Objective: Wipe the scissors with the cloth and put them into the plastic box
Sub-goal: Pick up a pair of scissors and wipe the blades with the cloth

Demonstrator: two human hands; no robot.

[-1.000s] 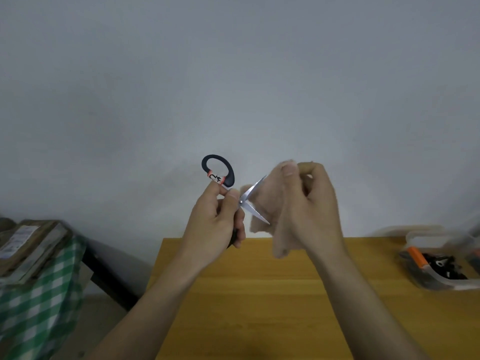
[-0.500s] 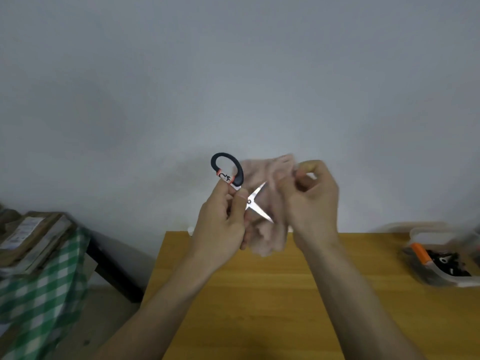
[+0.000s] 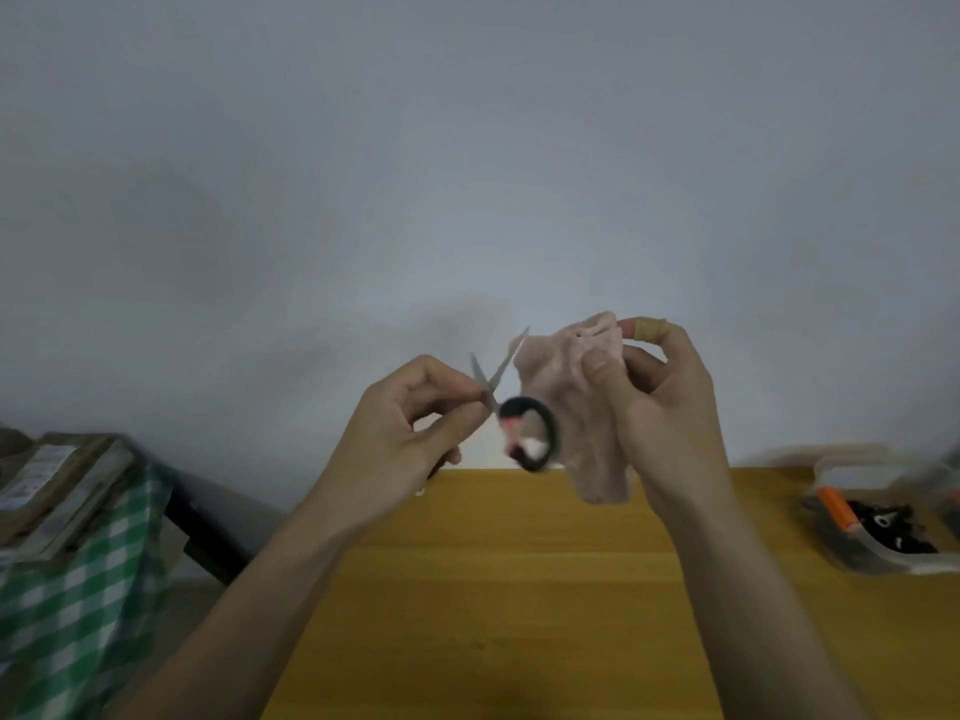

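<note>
The scissors [image 3: 511,407] are small, with two thin silver blades spread in a narrow V that points up and away from me. One black oval handle loop hangs low and blurred, with a pink-red mark and a white patch where it meets the blades. I hold them up in the air above the far edge of the wooden worktop [image 3: 519,589], in front of the pale wall.

My left hand [image 3: 405,444] has its fingers curled, thumb and forefinger pinching the scissors at the pivot, just below where the blades cross. The other handle loop is hidden behind that hand.

My right hand [image 3: 660,413] is curled too, thumb pressed against the forefinger with the pale pink cloth [image 3: 582,407] bunched between them. The cloth hangs down crumpled in front of my palm, its lower end over the worktop's far edge. A tan bandage wraps one raised fingertip of this hand. The cloth sits just beside the right blade and behind the black loop; whether it touches the blade I cannot tell.

The clear plastic box [image 3: 878,527] stands on the worktop at my far right, well apart from both hands, with black items and an orange handle inside.
</note>
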